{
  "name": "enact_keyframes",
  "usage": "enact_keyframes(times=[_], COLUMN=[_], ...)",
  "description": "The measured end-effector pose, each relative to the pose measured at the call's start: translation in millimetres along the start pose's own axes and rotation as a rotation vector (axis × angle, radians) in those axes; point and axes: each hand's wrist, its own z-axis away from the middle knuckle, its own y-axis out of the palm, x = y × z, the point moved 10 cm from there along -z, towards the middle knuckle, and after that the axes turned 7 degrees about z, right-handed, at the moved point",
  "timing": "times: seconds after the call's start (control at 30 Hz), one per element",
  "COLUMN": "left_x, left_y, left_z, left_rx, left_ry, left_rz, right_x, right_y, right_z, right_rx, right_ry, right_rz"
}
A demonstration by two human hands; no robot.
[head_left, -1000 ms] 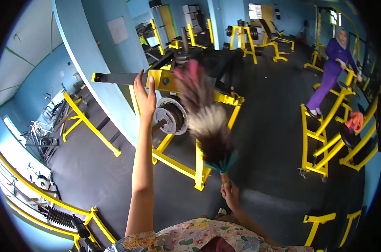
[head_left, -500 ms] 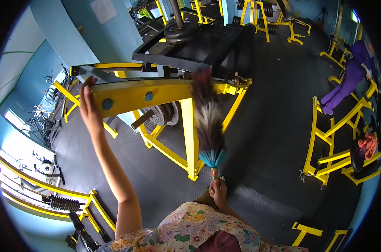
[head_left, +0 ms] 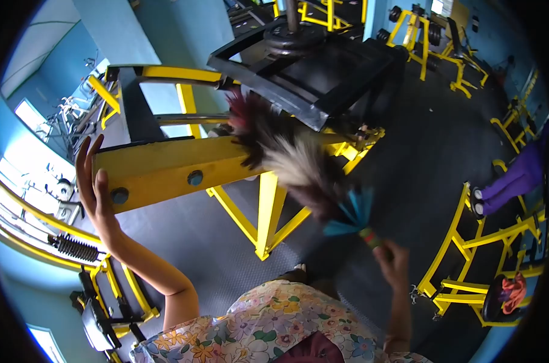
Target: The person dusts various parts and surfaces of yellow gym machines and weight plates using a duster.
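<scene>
My right hand (head_left: 394, 261) is wrapped round the short handle of a feather duster (head_left: 299, 158). The duster slants up and to the left, with teal, dark, whitish and red feathers, blurred by motion. Its dark and red tip lies over the yellow beam (head_left: 159, 170) of a weight machine, beside the black frame. At the beam's left end, my left hand (head_left: 98, 196) rests against the edge with its fingers stretched upward and apart. Two bolts show on the beam's side.
A black frame (head_left: 262, 78) with weight plates (head_left: 294, 39) on a post stands beyond the beam. A person in purple trousers (head_left: 516, 175) stands at the right among yellow gym frames (head_left: 462, 242). A spring-fitted machine (head_left: 75, 247) is at the left. Dark matting (head_left: 432, 139) covers the floor.
The duster has swung from nearly upright to a leftward slant, its tip now further left. My right hand has moved right and slightly up. The beam looks closer, with my left hand still at its end.
</scene>
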Motion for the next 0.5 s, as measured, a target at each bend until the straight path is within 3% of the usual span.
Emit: enact_keyframes(times=[0.17,0.3,0.37,0.4,0.5], left_x=[0,0,-1,-1,0], left_y=[-2,-1,1,1,-1], left_z=[-1,1,0,0,3], left_rx=[0.042,0.006,0.050,0.069,0.050], left_ry=[-0.011,-0.096,-0.153,-0.180,-0.301], left_rz=[-0.067,-0.002,-0.009,-0.029,-0.180], right_x=[105,91,69,54,59], right_y=[-30,-25,-55,-61,-76], right_z=[-35,-54,-63,-71,-74], right_rx=[0.062,0.176,-0.097,-0.030,-0.065], right_ry=[-0.415,-0.477,-0.546,-0.463,-0.502], right_rz=[0.034,0.048,0.221,0.227,0.212])
